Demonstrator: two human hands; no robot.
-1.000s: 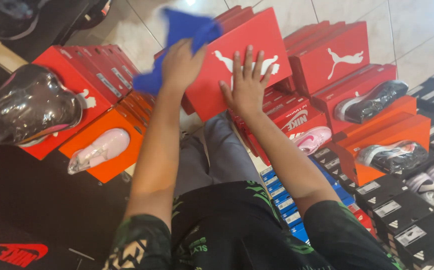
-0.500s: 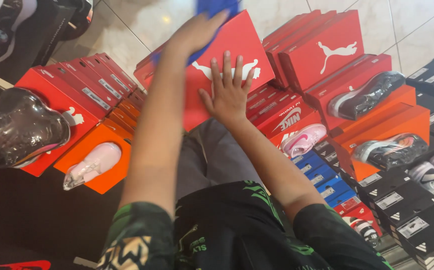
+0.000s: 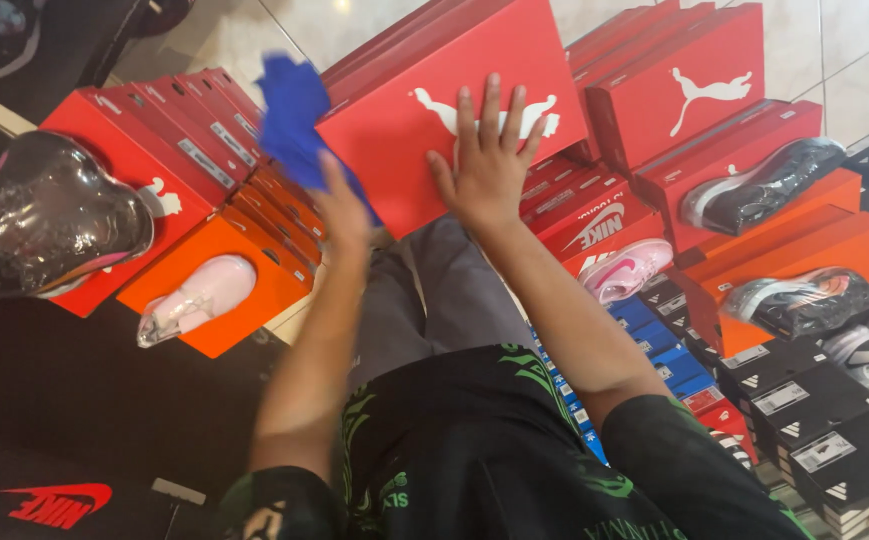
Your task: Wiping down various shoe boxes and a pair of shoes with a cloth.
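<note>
A red shoe box [image 3: 424, 170] rests tilted on my lap, its lid facing me. My right hand [image 3: 489, 160] lies flat on the lid with fingers spread, holding the box steady. My left hand [image 3: 339, 205] grips a blue cloth [image 3: 294, 120] at the box's left edge; the cloth is blurred from motion.
Stacks of red [image 3: 684, 90], orange [image 3: 804, 240], blue [image 3: 654, 320] and black [image 3: 834, 430] shoe boxes stand on the right, with plastic-wrapped shoes [image 3: 764, 185] on top. On the left are more red and orange boxes [image 3: 254, 270], a wrapped pink shoe [image 3: 194, 300] and a wrapped dark shoe [image 3: 49, 215].
My left hand has brought the blue cloth down from the box's top edge to its left side. My right hand stays flat on the lid.
</note>
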